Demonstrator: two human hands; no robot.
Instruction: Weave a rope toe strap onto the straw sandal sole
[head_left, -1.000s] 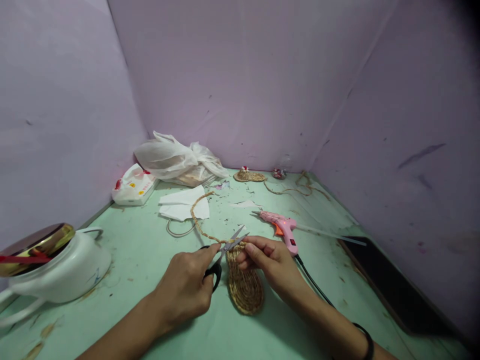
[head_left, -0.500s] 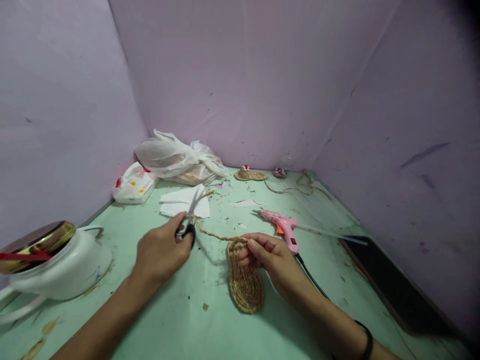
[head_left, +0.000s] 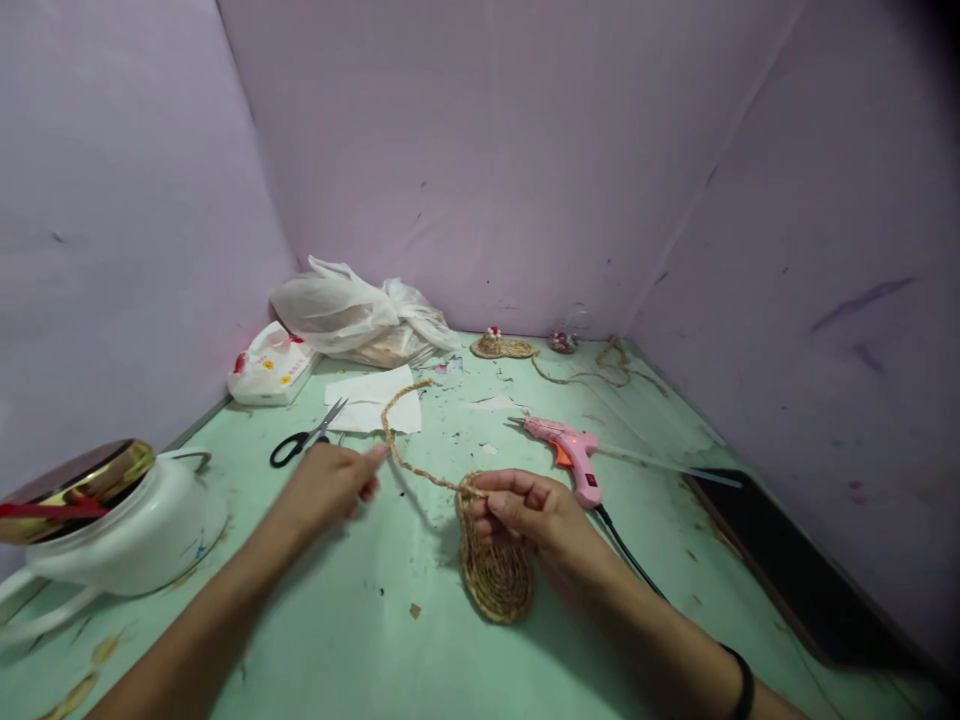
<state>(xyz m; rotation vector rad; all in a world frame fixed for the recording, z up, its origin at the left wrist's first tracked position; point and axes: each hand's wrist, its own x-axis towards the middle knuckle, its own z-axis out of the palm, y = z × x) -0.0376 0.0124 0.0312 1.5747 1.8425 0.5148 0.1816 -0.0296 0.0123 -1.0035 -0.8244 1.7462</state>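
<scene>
My right hand pinches one end of a braided straw cord between thumb and fingers. From there the cord curves left and up, and its other end lies over the white paper. Below and partly behind the right hand is a coiled straw sole, shaped like a small slipper. My left hand is near the bend of the cord, somewhat blurred, with thumb and forefinger apart and nothing seen in it. Black-handled scissors lie just beyond the left hand, partly hidden by it.
A pink glue gun with a glue stick and black cable lies to the right, beside a dark flat panel. At the left are a white pot and a tissue pack. A plastic bag and a finished-looking slipper sit behind.
The scissors have left my left hand and now lie on the table by the paper. That hand has moved slightly left, while the right hand still holds the cord.
</scene>
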